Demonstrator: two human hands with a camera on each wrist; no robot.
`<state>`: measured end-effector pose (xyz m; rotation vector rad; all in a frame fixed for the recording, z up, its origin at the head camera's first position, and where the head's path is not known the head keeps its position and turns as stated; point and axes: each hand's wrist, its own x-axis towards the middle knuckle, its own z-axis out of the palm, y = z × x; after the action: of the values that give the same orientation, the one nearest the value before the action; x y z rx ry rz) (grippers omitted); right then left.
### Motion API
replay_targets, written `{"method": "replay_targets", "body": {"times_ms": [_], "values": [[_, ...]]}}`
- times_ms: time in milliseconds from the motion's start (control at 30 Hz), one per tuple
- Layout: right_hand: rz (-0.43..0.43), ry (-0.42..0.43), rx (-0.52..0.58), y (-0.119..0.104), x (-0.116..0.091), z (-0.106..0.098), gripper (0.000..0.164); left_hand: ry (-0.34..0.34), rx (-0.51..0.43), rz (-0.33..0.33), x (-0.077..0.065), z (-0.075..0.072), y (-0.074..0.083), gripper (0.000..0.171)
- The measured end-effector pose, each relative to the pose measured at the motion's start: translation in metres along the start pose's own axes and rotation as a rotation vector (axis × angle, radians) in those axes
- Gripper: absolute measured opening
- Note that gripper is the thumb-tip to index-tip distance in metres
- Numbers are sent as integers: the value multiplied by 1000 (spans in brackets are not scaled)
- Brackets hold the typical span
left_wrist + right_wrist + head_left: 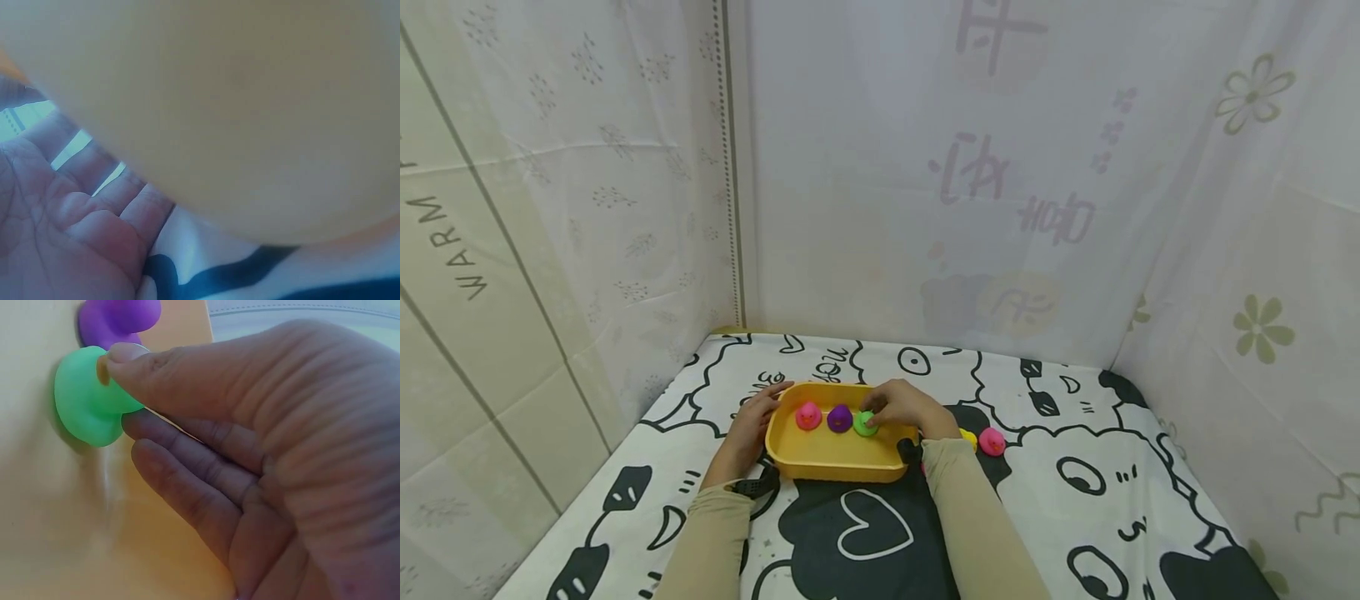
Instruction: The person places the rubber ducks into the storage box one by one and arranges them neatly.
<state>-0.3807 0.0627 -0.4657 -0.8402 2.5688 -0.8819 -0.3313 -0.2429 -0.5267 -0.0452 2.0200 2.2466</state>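
My left hand [752,427] holds the left end of a yellow tray [842,472]. In the left wrist view its fingers [87,165] lie against the tray's outer wall, their tips hidden behind it. Inside the tray, my right hand [910,406] pinches a small green rubber duck [87,397] with its thumb on the duck's head near the orange beak. The lower fingers are loosely extended below the duck. A purple rubber duck [839,418] stands just left of the green one, and a pink duck [808,416] is farther left in the same row.
Right of the tray, beyond my right wrist, lie another pink duck [992,442] and a yellow duck [969,438], partly hidden by the sleeve. A black-and-white patterned cloth [1075,517] covers the table. Pale curtains [880,183] hang behind and on both sides.
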Motion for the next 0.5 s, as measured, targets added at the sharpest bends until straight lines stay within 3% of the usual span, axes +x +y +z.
{"method": "replay_targets", "body": {"times_ms": [267, 500], "values": [[-26, -6, -35, 0, -1, 1, 28, -4, -6, 10, 1, 0, -2, 49], [13, 18, -23, -1, -1, 3, 29, -7, -9, 11, 0, 1, -3, 49]]}}
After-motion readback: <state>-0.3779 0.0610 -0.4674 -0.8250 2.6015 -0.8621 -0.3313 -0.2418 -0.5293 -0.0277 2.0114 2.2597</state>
